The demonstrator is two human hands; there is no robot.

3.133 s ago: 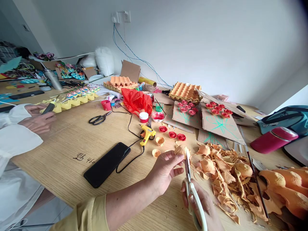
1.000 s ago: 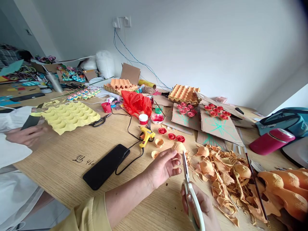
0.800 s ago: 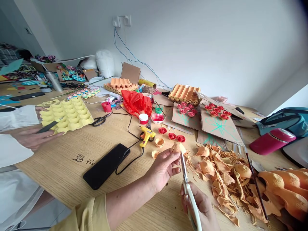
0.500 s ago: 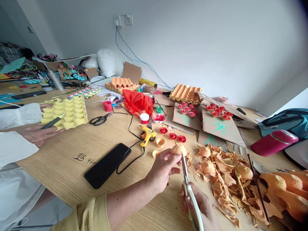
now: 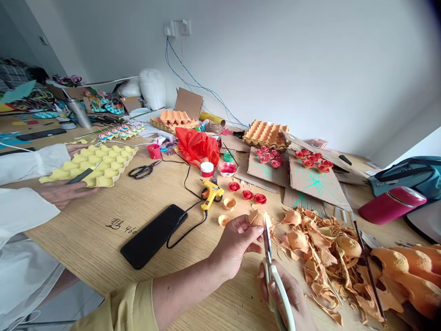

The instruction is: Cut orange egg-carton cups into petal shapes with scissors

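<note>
Between the thumb and fingers of my left hand is an orange egg-carton cup, its rounded side up. My right hand grips white-handled scissors, whose blades reach the right edge of the cup. Just right of the blades lies a heap of orange carton scraps, with several rounded cups among them. Two trimmed orange cups, one of them a nested cup, stand beyond my left hand. Several red paper roses sit in a row behind the held cup.
A yellow glue gun and a black phone lie left of my hands. Further left, a co-worker's hand holds a utility knife and a yellow egg tray. Orange egg trays and a red bottle are at the right.
The cup and scissors have shifted slightly right together, still in my hands. The co-worker's yellow tray has tipped flatter and moved a little left.
</note>
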